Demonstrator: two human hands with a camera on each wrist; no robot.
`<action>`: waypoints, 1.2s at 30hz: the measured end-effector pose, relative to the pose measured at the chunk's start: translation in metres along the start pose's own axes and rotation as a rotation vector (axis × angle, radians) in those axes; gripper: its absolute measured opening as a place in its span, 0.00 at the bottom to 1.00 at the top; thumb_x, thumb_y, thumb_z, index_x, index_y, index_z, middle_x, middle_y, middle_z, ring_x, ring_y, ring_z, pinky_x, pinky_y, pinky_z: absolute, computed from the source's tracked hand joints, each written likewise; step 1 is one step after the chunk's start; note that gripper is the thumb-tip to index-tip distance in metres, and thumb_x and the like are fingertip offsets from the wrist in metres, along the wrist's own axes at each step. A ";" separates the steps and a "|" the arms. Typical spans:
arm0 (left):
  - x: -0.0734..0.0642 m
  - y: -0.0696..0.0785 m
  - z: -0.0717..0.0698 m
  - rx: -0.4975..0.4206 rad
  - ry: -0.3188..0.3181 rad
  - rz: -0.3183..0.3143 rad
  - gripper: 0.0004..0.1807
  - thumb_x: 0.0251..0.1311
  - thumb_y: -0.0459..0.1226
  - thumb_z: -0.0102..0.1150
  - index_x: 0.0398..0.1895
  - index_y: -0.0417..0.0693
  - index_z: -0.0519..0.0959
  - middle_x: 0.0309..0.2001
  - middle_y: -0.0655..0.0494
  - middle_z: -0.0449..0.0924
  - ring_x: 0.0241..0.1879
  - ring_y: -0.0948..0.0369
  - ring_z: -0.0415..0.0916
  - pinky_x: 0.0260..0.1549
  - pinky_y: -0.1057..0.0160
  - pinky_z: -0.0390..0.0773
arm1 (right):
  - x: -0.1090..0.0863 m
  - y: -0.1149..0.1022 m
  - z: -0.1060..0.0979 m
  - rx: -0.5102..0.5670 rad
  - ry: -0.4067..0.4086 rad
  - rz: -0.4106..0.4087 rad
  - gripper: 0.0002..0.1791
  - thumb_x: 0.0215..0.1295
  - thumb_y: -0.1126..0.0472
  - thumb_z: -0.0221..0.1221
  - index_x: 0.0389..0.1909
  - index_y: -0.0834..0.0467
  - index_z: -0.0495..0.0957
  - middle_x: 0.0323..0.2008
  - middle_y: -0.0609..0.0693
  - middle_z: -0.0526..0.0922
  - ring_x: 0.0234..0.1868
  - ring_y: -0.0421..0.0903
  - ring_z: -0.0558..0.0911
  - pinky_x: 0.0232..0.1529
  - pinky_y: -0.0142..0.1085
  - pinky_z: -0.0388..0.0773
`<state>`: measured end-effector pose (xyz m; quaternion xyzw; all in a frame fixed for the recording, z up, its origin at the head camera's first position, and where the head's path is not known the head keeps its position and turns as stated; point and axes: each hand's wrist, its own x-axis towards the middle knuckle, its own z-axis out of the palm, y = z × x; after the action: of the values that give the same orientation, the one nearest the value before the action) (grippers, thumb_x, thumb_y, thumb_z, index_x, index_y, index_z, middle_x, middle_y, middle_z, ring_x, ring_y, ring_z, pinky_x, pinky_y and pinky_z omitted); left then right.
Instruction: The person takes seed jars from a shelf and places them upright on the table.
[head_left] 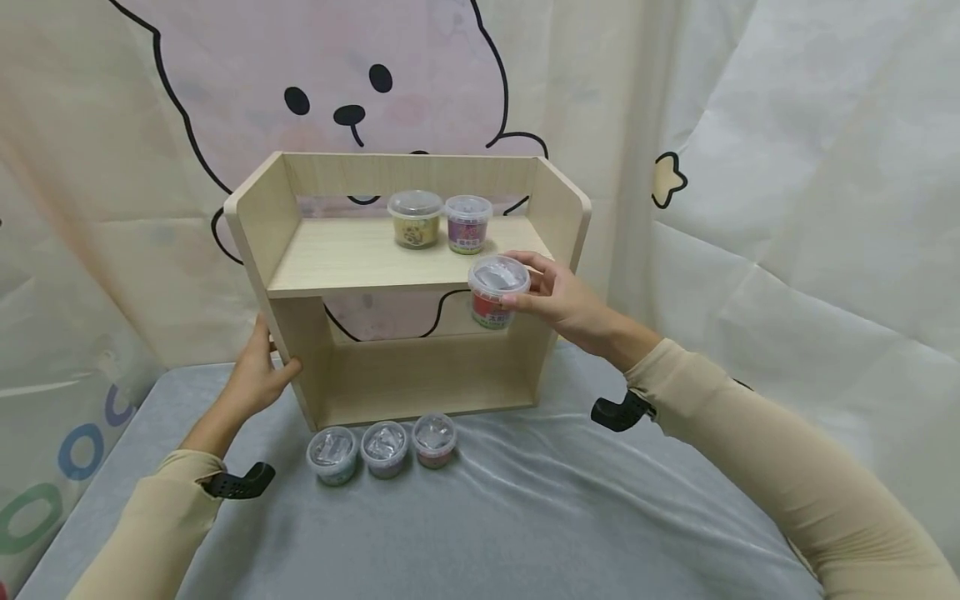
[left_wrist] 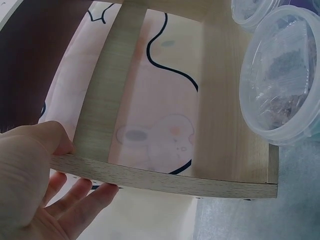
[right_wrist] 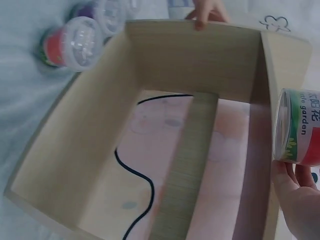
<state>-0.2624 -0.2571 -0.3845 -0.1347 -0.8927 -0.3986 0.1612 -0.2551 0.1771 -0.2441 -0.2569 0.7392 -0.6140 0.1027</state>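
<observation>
My right hand [head_left: 558, 304] pinches a clear-lidded plastic cup [head_left: 491, 310] with a red and green label, in front of the upper shelf's right end. In the right wrist view the label of this cup [right_wrist: 305, 127] reads "little garden". My left hand [head_left: 258, 375] grips the left side panel of a two-tier wooden shelf [head_left: 427, 379]; in the left wrist view the thumb lies inside the panel edge and the fingers outside. A yellow-labelled cup [head_left: 416, 232] and a purple-labelled cup [head_left: 467, 233] stand side by side on the upper board.
Three lidded cups stand in a row on the grey cloth before the shelf: a left one [head_left: 332, 454], a middle one [head_left: 385, 450] and a right one [head_left: 434, 442]. The grey cloth [head_left: 525, 517] covers the table. Printed curtains [head_left: 787, 167] hang behind and beside it.
</observation>
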 end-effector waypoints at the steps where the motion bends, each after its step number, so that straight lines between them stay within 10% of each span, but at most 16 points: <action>1: 0.000 0.000 0.000 0.001 -0.001 -0.002 0.54 0.60 0.23 0.56 0.82 0.50 0.35 0.73 0.25 0.54 0.62 0.21 0.64 0.50 0.24 0.74 | -0.001 0.003 0.001 0.000 -0.005 0.003 0.35 0.68 0.70 0.56 0.75 0.59 0.58 0.53 0.47 0.81 0.55 0.39 0.81 0.60 0.30 0.77; 36: 0.001 -0.003 0.001 -0.010 0.013 0.012 0.53 0.58 0.23 0.56 0.82 0.50 0.37 0.73 0.26 0.54 0.63 0.22 0.64 0.52 0.23 0.72 | -0.022 0.107 0.029 0.028 -0.066 0.145 0.36 0.64 0.67 0.65 0.70 0.64 0.59 0.61 0.65 0.77 0.55 0.39 0.81 0.55 0.31 0.80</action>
<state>-0.2648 -0.2576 -0.3866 -0.1384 -0.8888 -0.4031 0.1685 -0.2502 0.1752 -0.3573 -0.2213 0.7436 -0.6063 0.1749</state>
